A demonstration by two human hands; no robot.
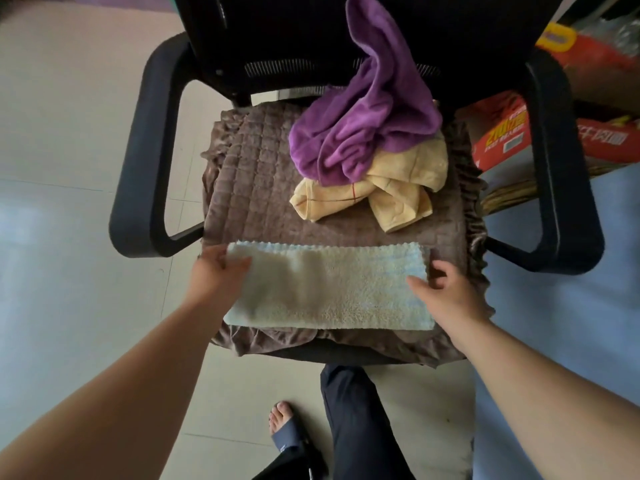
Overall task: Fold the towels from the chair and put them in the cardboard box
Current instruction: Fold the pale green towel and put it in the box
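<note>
A cream and pale-blue towel [329,289] lies folded into a long strip across the front of the chair seat [256,188]. My left hand [216,271] pinches its left end between thumb and fingers. My right hand [446,289] rests at its right end, fingers loosely curled over the edge. Behind it a crumpled yellow towel [398,192] lies on the seat, with a purple towel [374,116] heaped on top and draped up the backrest. No cardboard box is plainly in view.
The black chair has armrests on the left [138,161] and right [561,168]. Red printed packaging [502,133] stands beyond the right armrest. My leg [356,420] and sandalled foot [287,431] stand on the tiled floor below the seat.
</note>
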